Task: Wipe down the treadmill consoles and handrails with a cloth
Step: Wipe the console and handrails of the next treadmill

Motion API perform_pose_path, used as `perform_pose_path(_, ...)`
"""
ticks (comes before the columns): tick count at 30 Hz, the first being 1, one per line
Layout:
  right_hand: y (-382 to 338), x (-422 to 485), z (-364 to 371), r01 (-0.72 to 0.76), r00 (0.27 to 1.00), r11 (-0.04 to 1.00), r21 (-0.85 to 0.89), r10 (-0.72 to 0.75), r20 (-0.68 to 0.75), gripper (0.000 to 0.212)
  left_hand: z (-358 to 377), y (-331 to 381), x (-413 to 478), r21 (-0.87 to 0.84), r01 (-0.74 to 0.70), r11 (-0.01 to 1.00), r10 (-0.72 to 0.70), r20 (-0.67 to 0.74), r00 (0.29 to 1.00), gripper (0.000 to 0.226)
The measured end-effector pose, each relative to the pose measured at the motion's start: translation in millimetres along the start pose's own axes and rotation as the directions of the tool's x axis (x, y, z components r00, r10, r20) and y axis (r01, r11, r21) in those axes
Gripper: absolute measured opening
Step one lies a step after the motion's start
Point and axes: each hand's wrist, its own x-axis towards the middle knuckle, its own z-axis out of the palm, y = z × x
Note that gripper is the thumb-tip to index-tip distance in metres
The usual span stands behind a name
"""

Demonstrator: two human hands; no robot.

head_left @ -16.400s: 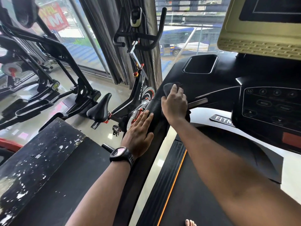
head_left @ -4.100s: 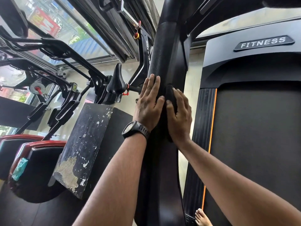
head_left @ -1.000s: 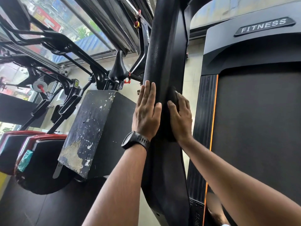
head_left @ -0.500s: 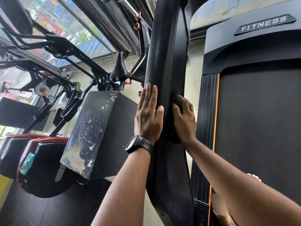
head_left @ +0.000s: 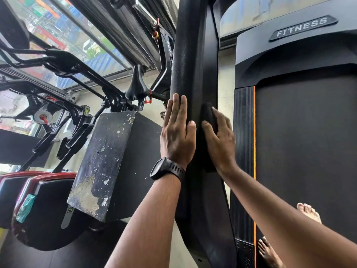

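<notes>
The treadmill's black left handrail (head_left: 191,60) runs up the middle of the head view. My left hand (head_left: 176,132), with a black watch on the wrist, lies flat on the rail's left side, fingers straight. My right hand (head_left: 221,141) presses a dark cloth (head_left: 208,115) against the rail's right face; only the cloth's top edge shows above my fingers and a strip below my palm. The treadmill belt (head_left: 309,151) and the hood marked FITNESS (head_left: 301,27) lie to the right. The console is out of view.
A scuffed black box (head_left: 108,159) stands just left of the rail. Behind it are a spin bike saddle (head_left: 137,88), other black machine frames (head_left: 63,64) and windows. Red-edged pads (head_left: 38,206) sit at lower left. My bare feet (head_left: 307,211) rest on the belt.
Over the last second both hands slid slightly down the rail together, the right keeping the cloth pressed on it. The view dipped a little and my feet came into sight.
</notes>
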Motion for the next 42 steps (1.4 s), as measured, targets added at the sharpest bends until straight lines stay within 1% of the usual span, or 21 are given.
perform_pose_path(2, -2.8, -1.6, 1.4, 0.137, 0.988, 0.990, 0.022, -0.135, -0.069, 0.046, -0.1, -0.5, -0.2, -0.001, 0.004, 1.000, -0.004, 0.007, 1.000, 0.066)
perform_pose_path(3, -2.6, 0.2, 1.6, 0.149, 0.986, 0.989, 0.018, -0.148, -0.076, 0.046, 0.0, -0.5, -0.1, -0.004, 0.004, 1.000, -0.004, 0.009, 1.000, 0.066)
perform_pose_path(4, 0.2, 2.2, 2.4, 0.116, 0.991, 0.993, 0.014, -0.115, -0.063, 0.047, 0.2, -1.2, 0.1, -0.010, 0.002, 1.000, -0.002, 0.008, 1.000, 0.066)
perform_pose_path(6, 4.1, 5.1, 1.7, -0.062, 0.998, 0.997, -0.035, 0.062, 0.009, 0.048, 1.2, -2.4, 1.5, -0.023, 0.009, 1.000, -0.009, -0.001, 1.000, 0.066)
perform_pose_path(8, 8.0, 1.2, -0.4, -0.243, 0.966, 0.966, -0.092, 0.250, 0.070, 0.049, 1.5, -1.9, 0.6, -0.029, 0.015, 0.999, -0.015, -0.007, 1.000, 0.066)
perform_pose_path(9, 7.6, -2.0, -0.7, -0.274, 0.957, 0.956, -0.102, 0.282, 0.075, 0.050, 1.0, -1.1, 0.9, -0.029, 0.013, 0.999, -0.013, -0.006, 1.000, 0.066)
perform_pose_path(11, 2.3, -7.7, 0.8, -0.205, 0.978, 0.976, -0.076, 0.206, 0.015, 0.047, 0.7, -1.0, 1.2, -0.025, 0.015, 1.000, -0.015, -0.003, 1.000, 0.067)
perform_pose_path(13, -8.0, -8.3, 0.4, -0.052, 0.998, 0.998, -0.021, 0.051, -0.042, 0.045, -0.2, -1.7, 1.1, -0.021, 0.021, 1.000, -0.021, 0.005, 1.000, 0.067)
perform_pose_path(15, -9.5, -0.9, 1.1, 0.047, 0.999, 0.999, -0.024, -0.048, -0.023, 0.049, 0.5, -1.9, 1.3, -0.017, 0.023, 1.000, -0.023, 0.014, 1.000, 0.067)
perform_pose_path(16, -7.7, 3.5, 0.6, 0.028, 1.000, 0.998, -0.056, -0.027, 0.015, 0.052, 0.5, -2.0, 1.0, -0.019, 0.022, 1.000, -0.022, 0.008, 1.000, 0.067)
perform_pose_path(19, -1.4, 11.0, -4.2, -0.252, 0.947, 0.949, -0.187, 0.282, 0.153, 0.058, 0.7, -1.6, 2.2, -0.035, 0.017, 0.999, -0.017, -0.008, 1.000, 0.067)
perform_pose_path(20, 0.0, 8.8, -5.3, -0.288, 0.934, 0.940, -0.185, 0.318, 0.161, 0.059, 0.8, -1.9, 2.2, -0.034, 0.018, 0.999, -0.018, -0.007, 1.000, 0.067)
perform_pose_path(21, -0.9, 4.4, -5.1, -0.265, 0.948, 0.953, -0.150, 0.286, 0.141, 0.058, 0.7, -2.3, 1.9, -0.034, 0.017, 0.999, -0.017, -0.004, 1.000, 0.067)
perform_pose_path(23, -6.7, -5.3, -2.9, -0.111, 0.993, 0.993, -0.047, 0.113, 0.027, 0.055, 0.6, -2.6, 1.5, -0.034, 0.019, 0.999, -0.019, 0.000, 1.000, 0.066)
perform_pose_path(26, -9.3, -10.2, 0.0, 0.163, 0.984, 0.986, -0.034, -0.165, -0.067, 0.050, -0.1, -1.4, 0.8, -0.034, 0.031, 0.999, -0.031, 0.009, 0.999, 0.067)
perform_pose_path(28, -4.6, -6.1, -0.3, 0.180, 0.984, 0.983, -0.040, -0.180, 0.003, 0.056, -0.2, -1.9, 0.9, -0.032, 0.031, 0.999, -0.031, 0.011, 0.999, 0.067)
perform_pose_path(32, 1.4, -13.0, -1.7, 0.046, 0.995, 0.996, -0.070, -0.040, 0.097, 0.067, 0.1, -1.9, 1.9, -0.024, 0.032, 0.999, -0.031, 0.012, 0.999, 0.067)
perform_pose_path(34, -4.8, -17.7, -1.1, 0.104, 0.993, 0.993, -0.062, -0.100, 0.058, 0.066, -1.2, 0.1, 1.2, -0.029, 0.037, 0.999, -0.036, 0.020, 0.999, 0.067)
perform_pose_path(37, -10.6, -8.4, -0.4, 0.281, 0.959, 0.954, -0.099, -0.277, 0.054, 0.059, -1.9, 0.0, 0.8, -0.049, 0.047, 0.998, -0.046, 0.015, 0.999, 0.066)
perform_pose_path(39, -6.4, 11.5, -1.5, 0.207, 0.976, 0.975, -0.075, -0.200, 0.088, 0.057, -0.4, -1.3, 1.6, -0.049, 0.049, 0.998, -0.049, -0.003, 0.999, 0.064)
perform_pose_path(42, 9.3, 19.5, -1.4, -0.113, 0.985, 0.991, -0.069, 0.121, 0.120, 0.052, 0.9, -0.5, 0.9, -0.047, 0.032, 0.998, -0.033, -0.020, 0.999, 0.062)
